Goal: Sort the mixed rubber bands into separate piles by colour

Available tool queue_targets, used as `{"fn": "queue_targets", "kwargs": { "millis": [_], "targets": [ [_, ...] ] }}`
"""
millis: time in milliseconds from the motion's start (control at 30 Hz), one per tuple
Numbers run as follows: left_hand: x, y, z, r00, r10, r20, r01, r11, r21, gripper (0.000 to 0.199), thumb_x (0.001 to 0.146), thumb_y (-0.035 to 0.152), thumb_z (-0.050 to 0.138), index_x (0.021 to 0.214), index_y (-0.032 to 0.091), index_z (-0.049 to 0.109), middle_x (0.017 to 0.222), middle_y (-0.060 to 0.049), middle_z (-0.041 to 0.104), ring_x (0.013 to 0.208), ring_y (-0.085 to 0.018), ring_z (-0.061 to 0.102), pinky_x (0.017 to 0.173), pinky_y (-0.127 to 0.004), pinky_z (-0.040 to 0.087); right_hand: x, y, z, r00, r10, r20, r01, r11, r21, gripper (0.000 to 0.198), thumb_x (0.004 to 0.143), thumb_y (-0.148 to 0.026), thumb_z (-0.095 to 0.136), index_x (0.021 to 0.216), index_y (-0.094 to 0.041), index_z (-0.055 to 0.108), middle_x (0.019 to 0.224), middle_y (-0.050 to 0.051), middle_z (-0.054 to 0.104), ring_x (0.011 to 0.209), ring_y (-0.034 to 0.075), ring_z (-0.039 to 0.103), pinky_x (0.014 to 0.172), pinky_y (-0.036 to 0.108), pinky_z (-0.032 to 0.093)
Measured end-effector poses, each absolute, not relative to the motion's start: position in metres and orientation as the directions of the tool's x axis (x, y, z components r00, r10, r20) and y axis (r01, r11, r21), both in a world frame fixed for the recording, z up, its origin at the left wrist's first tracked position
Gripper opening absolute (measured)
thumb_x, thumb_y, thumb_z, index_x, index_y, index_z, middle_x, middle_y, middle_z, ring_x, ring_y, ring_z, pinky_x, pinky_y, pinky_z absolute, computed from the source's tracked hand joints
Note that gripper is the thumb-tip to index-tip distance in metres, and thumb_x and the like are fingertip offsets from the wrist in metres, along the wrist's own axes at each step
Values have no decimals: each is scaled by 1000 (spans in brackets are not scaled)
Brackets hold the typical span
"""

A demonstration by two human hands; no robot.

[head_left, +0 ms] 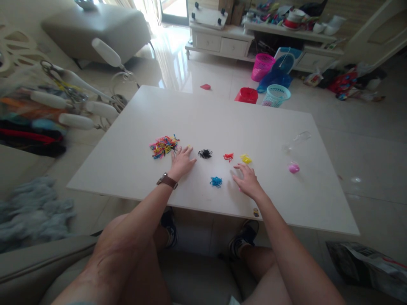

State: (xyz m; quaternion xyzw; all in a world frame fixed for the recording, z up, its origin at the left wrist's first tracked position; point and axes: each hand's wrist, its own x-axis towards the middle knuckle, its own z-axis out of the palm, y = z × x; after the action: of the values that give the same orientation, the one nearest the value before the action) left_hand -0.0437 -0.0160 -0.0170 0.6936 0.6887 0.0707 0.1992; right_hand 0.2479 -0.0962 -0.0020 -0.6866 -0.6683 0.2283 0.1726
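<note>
My left hand point(182, 164), with a brown-strapped watch on its wrist, rests on the white table with fingers spread. It touches the right edge of a mixed heap of colourful small rubber bands point(163, 146); a bit of yellow shows by its fingertips. To its right lies a pile of black bands point(205, 153). My right hand point(247, 179) hovers low or rests near the table, fingers apart and slightly curled. Just beyond it are small piles of red bands point(228, 157) and yellow bands point(246, 159). Blue bands point(216, 181) lie between the hands. Something pink point(239, 189) peeks out beneath my right hand.
On the table's right side are a pink rounded object point(294, 167) and a clear plastic piece point(302, 136). A small sticker point(256, 212) marks the near edge. Past the table stand a red container point(247, 95) and a light blue basket point(276, 95). A white-armed lamp point(79, 84) flanks the left.
</note>
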Motion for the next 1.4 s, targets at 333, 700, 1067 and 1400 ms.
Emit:
{"fn": "queue_targets", "kwargs": {
  "millis": [333,700,1067,1400],
  "targets": [
    [-39,-12,-9,-37,996,-76,876,69,477,55,87,30,57,141,21,59,152,-10,52,148,-33,36,125,-56,14,247,-96,0,-3,999,-48,823,-25,-568,36,83,-30,61,118,-24,67,140,10,59,131,34,49,110,57,40],
    [21,-47,21,328,945,3,334,-119,935,13,81,24,68,85,18,79,88,-5,79,83,-19,73,83,-31,58,226,-96,23,-86,988,125,521,152,-840,16,88,-33,61,99,-22,66,109,7,71,90,20,69,82,38,58],
    [31,-52,21,434,901,-10,240,-105,965,13,82,25,68,86,18,79,82,-5,78,78,-17,71,75,-28,55,216,-100,30,-67,975,213,470,219,-855,10,88,-28,63,89,-23,71,87,3,73,80,18,69,79,35,59],
    [23,-48,14,295,954,-61,324,-40,945,17,84,23,63,96,17,73,94,-7,76,82,-16,68,76,-28,54,241,-80,11,360,927,109,488,-88,-868,11,74,-30,69,77,-20,70,75,5,73,71,22,70,75,38,57]
  ]
}}
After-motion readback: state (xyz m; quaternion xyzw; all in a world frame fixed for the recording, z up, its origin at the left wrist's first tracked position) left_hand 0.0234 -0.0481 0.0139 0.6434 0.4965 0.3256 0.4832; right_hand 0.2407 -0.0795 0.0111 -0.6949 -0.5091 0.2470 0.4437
